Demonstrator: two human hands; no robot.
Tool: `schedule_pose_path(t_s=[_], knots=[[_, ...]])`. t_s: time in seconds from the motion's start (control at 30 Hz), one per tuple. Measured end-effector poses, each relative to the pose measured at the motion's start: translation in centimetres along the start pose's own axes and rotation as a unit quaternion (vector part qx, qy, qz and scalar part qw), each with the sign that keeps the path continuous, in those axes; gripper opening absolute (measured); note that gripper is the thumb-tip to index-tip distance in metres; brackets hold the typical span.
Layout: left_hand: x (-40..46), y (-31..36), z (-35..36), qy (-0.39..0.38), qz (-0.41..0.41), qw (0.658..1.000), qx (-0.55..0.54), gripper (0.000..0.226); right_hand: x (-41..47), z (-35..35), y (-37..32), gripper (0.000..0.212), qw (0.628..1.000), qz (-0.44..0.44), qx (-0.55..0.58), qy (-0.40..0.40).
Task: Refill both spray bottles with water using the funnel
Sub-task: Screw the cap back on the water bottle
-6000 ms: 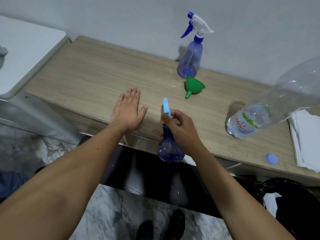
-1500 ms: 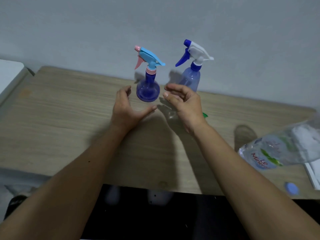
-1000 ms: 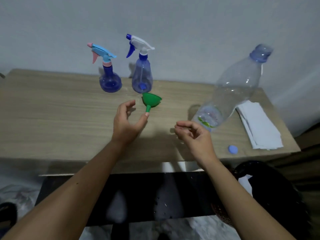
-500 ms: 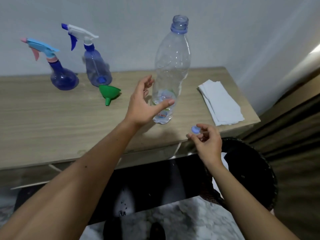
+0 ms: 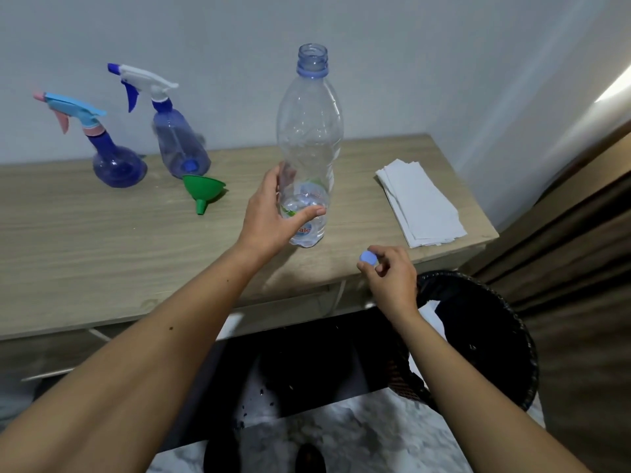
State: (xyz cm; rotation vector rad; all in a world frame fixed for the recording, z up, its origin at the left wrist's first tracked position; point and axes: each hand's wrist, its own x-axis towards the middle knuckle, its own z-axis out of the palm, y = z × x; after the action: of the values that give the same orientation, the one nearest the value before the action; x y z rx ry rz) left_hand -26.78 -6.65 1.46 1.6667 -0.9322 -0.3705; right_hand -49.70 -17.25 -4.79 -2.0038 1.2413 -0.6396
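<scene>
The light wood-grain table [image 5: 102, 240] carries everything. On it stands the tall clear plastic water bottle [image 5: 310, 131], upright, uncapped, with only a little water visible at its base. My left hand [image 5: 273, 213] is curled round its lower body, thumb across the label. At the right end lies a folded stack of white paper towels [image 5: 420, 203]. Against the wall stand the pale blue spray bottle with the white trigger head [image 5: 177, 145] and, left of it, the round dark blue spray bottle with the light blue and pink trigger head [image 5: 116, 158], both with heads fitted. The green plastic funnel [image 5: 203, 191] lies on its side just in front of the pale one. My right hand [image 5: 389, 271] pinches the small blue bottle cap [image 5: 368, 257] near the table edge.

Judgement: pouring looks finished; this is closing up. The next move calls for bringing the cap over the open neck and screwing it on while my left hand steadies the bottle.
</scene>
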Motion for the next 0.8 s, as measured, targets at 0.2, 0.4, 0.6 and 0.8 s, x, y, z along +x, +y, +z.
schedule_pose_path(t_s=[0.2,0.4,0.6,0.8], knots=[[0.0,0.6,0.3,-0.005,-0.011,0.998,0.056,0.097,0.0,-2.1,-3.3,0.033,0.995,-0.028,0.092,0.002],[-0.2,1.8,0.0,-0.013,-0.051,0.995,0.080,0.095,1.2,-6.5,-12.0,0.031,0.980,-0.107,0.169,0.004],[-0.7,2.3,0.1,-0.012,-0.077,0.995,0.066,0.094,2.4,-9.9,-19.7,0.032,0.959,-0.203,0.197,-0.001],[-0.6,2.7,0.1,-0.020,-0.099,0.993,0.062,0.094,4.8,-10.7,-25.6,0.033,0.945,-0.282,0.166,-0.014]])
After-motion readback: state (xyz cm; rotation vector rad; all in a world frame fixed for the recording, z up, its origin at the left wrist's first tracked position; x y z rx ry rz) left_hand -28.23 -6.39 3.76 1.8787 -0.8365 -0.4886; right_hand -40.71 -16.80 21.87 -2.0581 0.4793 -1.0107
